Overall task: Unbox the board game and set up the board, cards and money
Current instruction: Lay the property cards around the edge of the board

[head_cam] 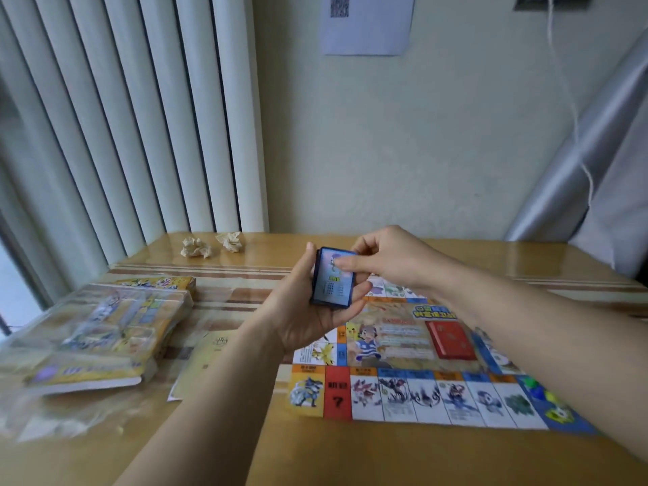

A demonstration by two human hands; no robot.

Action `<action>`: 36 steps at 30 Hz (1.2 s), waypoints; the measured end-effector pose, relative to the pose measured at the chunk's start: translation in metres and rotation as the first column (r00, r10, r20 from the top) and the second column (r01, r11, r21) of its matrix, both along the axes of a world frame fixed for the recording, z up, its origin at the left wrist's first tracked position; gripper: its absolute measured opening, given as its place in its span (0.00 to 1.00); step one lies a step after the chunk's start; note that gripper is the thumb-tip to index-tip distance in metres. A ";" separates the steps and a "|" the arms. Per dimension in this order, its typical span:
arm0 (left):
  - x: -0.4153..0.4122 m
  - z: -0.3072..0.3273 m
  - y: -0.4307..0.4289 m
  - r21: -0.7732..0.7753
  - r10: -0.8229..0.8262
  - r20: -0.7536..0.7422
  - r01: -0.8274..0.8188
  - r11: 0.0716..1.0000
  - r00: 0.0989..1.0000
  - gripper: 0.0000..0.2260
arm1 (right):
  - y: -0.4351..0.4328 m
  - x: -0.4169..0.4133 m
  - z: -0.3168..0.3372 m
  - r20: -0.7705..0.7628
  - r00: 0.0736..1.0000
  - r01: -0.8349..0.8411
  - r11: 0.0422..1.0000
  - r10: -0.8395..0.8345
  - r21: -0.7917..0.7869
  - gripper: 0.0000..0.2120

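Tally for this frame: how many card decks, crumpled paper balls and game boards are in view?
Card decks: 2 (blue deck, red deck)
Paper balls: 2
Board: 1
Total: 5

Likely a room in a home: a wooden bench (350,457) with a glossy clear cover stands against a plain cream wall (385,152), white vertical blinds (140,135) hang at the left, a printed sheet (368,29) is stuck to the wall, and a cartoon game board (438,398) lies spread on the bench.
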State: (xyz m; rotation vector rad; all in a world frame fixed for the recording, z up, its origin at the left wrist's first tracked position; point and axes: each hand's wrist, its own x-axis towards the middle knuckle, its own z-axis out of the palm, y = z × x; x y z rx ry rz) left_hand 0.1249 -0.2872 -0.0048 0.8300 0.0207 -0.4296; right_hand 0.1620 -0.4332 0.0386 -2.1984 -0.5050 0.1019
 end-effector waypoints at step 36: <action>-0.097 -0.076 -0.107 0.126 0.066 -0.143 -0.048 0.991 0.988 0.08 | -0.174 -0.115 -0.126 -0.056 0.960 0.231 0.891 -0.274 -0.392 0.08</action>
